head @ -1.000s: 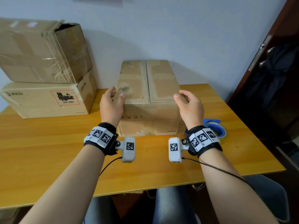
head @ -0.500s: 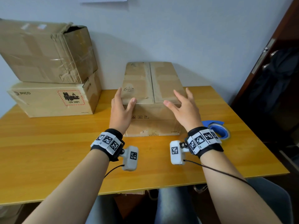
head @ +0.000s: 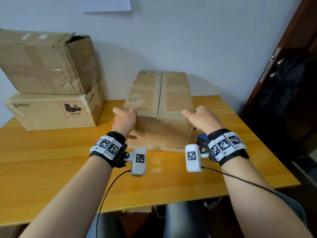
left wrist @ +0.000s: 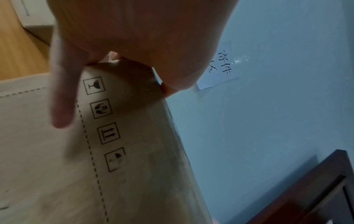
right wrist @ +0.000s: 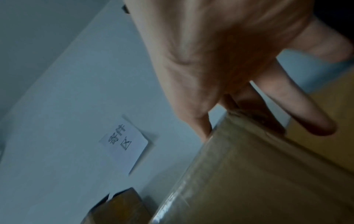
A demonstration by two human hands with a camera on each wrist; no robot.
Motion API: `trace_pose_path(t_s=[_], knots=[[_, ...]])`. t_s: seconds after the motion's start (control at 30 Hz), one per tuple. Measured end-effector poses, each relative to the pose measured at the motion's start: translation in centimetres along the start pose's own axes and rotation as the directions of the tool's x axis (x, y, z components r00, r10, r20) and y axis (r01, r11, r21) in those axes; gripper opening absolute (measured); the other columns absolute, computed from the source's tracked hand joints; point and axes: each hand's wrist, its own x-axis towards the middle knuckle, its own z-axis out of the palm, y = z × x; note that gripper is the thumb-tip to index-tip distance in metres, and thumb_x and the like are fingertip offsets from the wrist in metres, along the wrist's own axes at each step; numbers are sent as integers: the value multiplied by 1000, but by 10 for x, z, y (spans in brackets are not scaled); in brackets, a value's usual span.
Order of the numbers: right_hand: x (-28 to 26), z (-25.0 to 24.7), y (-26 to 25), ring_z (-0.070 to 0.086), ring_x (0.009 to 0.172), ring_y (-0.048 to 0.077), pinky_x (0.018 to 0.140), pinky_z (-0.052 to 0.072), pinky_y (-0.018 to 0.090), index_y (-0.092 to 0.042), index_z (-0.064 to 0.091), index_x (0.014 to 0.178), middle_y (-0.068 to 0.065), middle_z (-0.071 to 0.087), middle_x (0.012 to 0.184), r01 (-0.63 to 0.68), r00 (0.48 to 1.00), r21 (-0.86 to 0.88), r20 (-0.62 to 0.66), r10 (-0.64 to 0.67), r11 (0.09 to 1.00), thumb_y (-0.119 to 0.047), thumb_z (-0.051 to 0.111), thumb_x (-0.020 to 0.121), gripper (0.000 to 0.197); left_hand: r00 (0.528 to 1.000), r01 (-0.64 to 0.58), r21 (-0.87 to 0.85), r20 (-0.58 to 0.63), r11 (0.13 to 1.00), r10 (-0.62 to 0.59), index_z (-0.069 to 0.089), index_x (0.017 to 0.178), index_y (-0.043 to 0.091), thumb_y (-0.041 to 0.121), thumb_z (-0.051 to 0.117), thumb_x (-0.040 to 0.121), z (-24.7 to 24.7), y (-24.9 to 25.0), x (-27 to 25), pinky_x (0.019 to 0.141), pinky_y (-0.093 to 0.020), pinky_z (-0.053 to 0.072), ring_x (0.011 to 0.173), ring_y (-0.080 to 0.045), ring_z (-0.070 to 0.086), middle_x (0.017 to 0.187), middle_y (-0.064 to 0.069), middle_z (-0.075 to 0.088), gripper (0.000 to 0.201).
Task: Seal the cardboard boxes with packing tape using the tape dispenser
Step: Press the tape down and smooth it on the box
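Observation:
A brown cardboard box [head: 159, 109] stands in the middle of the wooden table [head: 51, 160], flaps closed with a seam down its top. My left hand [head: 124, 118] holds its near left top corner, fingers over the top and thumb on the front face [left wrist: 134, 166]. My right hand [head: 201, 117] holds the near right top corner [right wrist: 258, 174] the same way. A blue tape dispenser [head: 202, 137] lies to the right of the box, mostly hidden behind my right wrist.
Two more cardboard boxes are stacked at the back left, a crumpled one [head: 49, 60] on a flat PICO box [head: 51, 112]. A dark door [head: 291, 74] stands to the right. A paper note [head: 106, 4] hangs on the wall.
Both hands lifted off the box top with fingers spread, then came back down farther apart onto the near corners.

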Motion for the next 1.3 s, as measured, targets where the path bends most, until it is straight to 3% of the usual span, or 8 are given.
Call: trace_pose_path(t_s=[0.17,0.27,0.47,0.57,0.73,0.9,1.1,1.3], knots=[[-24,-5,-19,62,74,23,66,46,34,-14,54,77,3,64,76,9,998,-148,65,1,989,-62,44,96,53,999,49,-148,-5,988,-51,8,154,33,33,70,89,-10,10,7,57,-56,60,118,-42,50,143,-8,35,90],[-29,-2,-31,71,66,20,67,51,31,-16,55,77,0,73,68,64,982,-79,182,-49,995,-64,47,95,52,1000,-24,49,-11,999,24,5,157,29,41,80,75,-2,17,2,77,-52,60,124,-39,45,150,-16,25,112],[-16,-6,-57,73,64,21,62,55,30,-10,75,81,-1,75,68,216,955,52,195,-222,975,-45,59,93,40,992,-93,253,101,963,69,18,156,15,37,72,88,21,31,-18,47,-26,45,67,-13,48,125,-13,47,90],[11,-17,-44,71,92,17,77,53,29,-22,78,87,-6,77,95,293,950,35,-122,-287,956,-41,65,92,24,984,-101,247,167,964,61,22,155,15,35,73,89,21,33,-23,48,-27,42,69,-9,49,97,1,50,86],[39,-12,-26,32,146,24,118,27,45,-35,61,136,-6,47,153,209,975,1,80,-208,978,-45,58,97,40,973,-81,264,229,961,19,24,154,25,32,76,87,16,42,-15,69,-55,58,88,-24,53,129,-10,48,85],[35,-16,-41,60,120,27,100,51,48,-31,52,145,-5,52,148,152,978,-125,163,-131,980,-43,52,98,48,964,-109,202,261,973,54,38,150,33,35,79,84,12,42,1,72,-54,61,88,-22,53,126,10,34,78],[43,-16,-47,69,76,27,56,44,25,-16,66,86,3,68,96,98,995,-353,43,-89,931,-32,53,93,22,938,-227,71,283,971,199,53,141,36,35,84,77,8,32,26,60,-49,62,117,-20,46,159,1,20,71],[41,-11,-40,61,96,32,63,41,31,-11,62,119,9,24,160,22,999,-337,36,-11,941,-37,48,98,37,935,-266,-120,212,957,286,47,146,26,26,80,84,29,28,34,78,-42,60,87,-4,61,137,1,47,71]])
